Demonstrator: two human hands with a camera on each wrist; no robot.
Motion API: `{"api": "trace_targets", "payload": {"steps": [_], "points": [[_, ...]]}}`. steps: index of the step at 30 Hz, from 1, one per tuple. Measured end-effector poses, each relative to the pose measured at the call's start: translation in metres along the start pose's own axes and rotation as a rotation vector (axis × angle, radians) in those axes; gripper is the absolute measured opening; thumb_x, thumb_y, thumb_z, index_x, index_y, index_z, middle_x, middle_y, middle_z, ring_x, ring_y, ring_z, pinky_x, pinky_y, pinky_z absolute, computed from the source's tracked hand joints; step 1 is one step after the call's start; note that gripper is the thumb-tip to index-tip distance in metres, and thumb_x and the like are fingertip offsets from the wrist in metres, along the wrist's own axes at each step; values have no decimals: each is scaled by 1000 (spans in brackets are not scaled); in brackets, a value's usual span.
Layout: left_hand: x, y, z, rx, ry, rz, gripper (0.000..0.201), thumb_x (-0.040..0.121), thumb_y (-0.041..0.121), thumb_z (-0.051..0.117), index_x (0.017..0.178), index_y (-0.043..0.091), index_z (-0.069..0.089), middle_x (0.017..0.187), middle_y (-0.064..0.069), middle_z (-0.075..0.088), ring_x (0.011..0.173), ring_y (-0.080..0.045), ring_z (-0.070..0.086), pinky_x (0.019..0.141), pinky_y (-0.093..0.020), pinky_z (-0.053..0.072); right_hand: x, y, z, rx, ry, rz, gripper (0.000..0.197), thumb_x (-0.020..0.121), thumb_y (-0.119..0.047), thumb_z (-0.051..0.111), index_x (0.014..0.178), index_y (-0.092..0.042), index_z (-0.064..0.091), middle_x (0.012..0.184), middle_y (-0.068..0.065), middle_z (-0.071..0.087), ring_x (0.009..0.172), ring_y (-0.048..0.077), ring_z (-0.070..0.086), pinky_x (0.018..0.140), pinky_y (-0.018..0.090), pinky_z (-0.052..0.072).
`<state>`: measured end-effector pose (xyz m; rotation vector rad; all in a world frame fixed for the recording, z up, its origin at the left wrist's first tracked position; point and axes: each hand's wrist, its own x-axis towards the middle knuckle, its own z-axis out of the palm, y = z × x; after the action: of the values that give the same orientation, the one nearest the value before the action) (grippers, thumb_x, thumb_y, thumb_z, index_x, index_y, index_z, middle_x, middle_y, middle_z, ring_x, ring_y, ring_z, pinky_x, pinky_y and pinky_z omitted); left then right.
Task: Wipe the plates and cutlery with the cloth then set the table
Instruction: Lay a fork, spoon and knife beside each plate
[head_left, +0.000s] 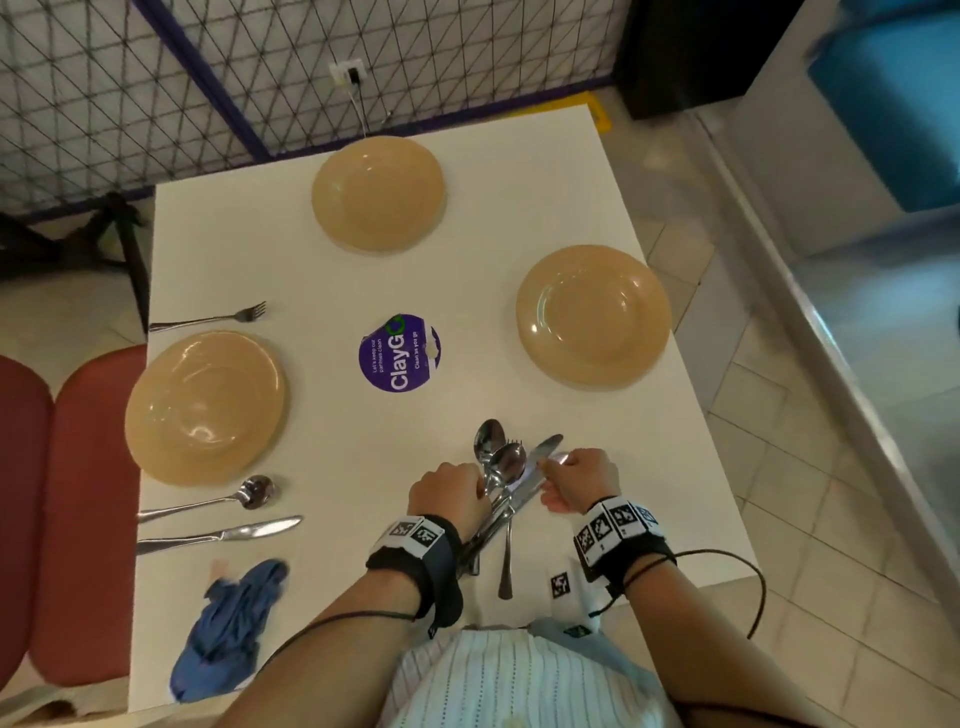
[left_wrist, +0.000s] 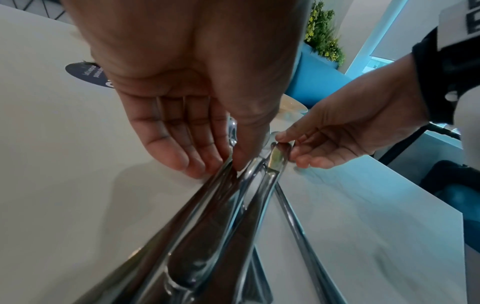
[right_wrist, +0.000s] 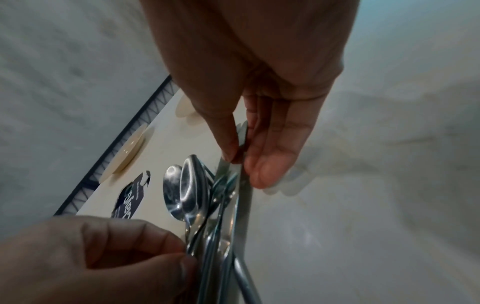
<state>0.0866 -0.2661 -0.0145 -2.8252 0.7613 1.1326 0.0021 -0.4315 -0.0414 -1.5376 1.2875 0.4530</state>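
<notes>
My left hand (head_left: 451, 493) grips a bundle of steel cutlery (head_left: 498, 480) by the necks, just above the table's near edge; spoons, forks and knives fan out of it. My right hand (head_left: 574, 475) pinches the blade of one knife (head_left: 546, 449) in the bundle between thumb and fingers. The right wrist view shows that pinch on the knife (right_wrist: 242, 195) beside two spoon bowls (right_wrist: 185, 187). Three tan plates lie on the white table (head_left: 322, 280): far (head_left: 378, 193), right (head_left: 593, 316), left (head_left: 205, 406). The crumpled blue cloth (head_left: 228, 623) lies at the near left.
Beside the left plate lie a fork (head_left: 208, 321) on its far side, and a spoon (head_left: 208, 501) and a knife (head_left: 218, 532) on its near side. A purple round sticker (head_left: 399, 353) marks the table's middle. Red chairs (head_left: 78, 493) stand at the left; tiled floor drops off to the right.
</notes>
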Motion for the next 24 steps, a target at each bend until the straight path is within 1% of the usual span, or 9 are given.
{"api": "trace_targets", "payload": {"steps": [1,3,5,10,13,17,20,22,24], "points": [[0,0,-1,-15,-3,0,18,90,34,52,98,25,65,98,-3,63,86,-28,62,74,-34,49,-1,1,-1,61,-17,14,26,83,-24,76,79,1,71,72,17,74,65,28,73,69,45,64],[0,-2,-1,-67,-22,-1,17,87,33,54,99,26,64,99,-2,62,84,-26,59,74,-33,48,-6,1,-6,210,-92,36,25,90,-12,72,87,11,66,74,26,66,57,25,65,59,33,61],[-2,-5,-1,-124,-40,-1,17,85,31,56,99,27,64,100,-2,62,82,-25,57,75,-33,49,-11,3,-11,302,-170,22,14,93,-7,66,92,7,64,76,24,61,53,22,59,52,27,56],[-4,-17,-4,-255,-75,41,21,83,28,55,100,30,68,98,0,69,88,-24,65,84,-40,56,-18,11,-20,313,-200,-65,13,96,-4,61,89,4,66,70,17,67,59,23,63,58,29,60],[-6,-23,-8,-332,-86,52,22,82,25,61,102,30,70,94,4,69,88,-20,65,85,-38,57,-19,15,-27,298,-197,-105,11,96,-6,62,89,0,68,69,13,71,61,22,68,59,29,60],[-8,-33,-14,-486,-121,61,27,82,15,63,105,28,69,85,8,66,82,-14,63,74,-27,52,-22,16,-40,332,-205,-153,12,95,-7,63,97,4,68,73,17,70,63,24,70,62,31,61],[-11,-46,-20,-626,-179,57,39,78,8,67,111,30,67,86,2,68,79,-17,68,73,-31,59,-25,17,-53,381,-230,-191,13,97,-6,60,97,4,67,79,20,71,68,25,70,66,32,61],[-14,-58,-25,-736,-216,30,46,76,0,71,111,28,66,90,-4,67,70,-12,69,69,-28,59,-26,20,-62,422,-244,-205,16,97,-8,59,98,7,66,80,19,72,71,25,70,69,32,61],[-20,-70,-32,-870,-238,4,45,76,-7,73,109,23,66,96,-8,61,66,-11,68,65,-25,57,-25,24,-71,504,-267,-197,33,88,-20,71,103,9,65,82,21,71,72,27,70,70,33,61]]}}
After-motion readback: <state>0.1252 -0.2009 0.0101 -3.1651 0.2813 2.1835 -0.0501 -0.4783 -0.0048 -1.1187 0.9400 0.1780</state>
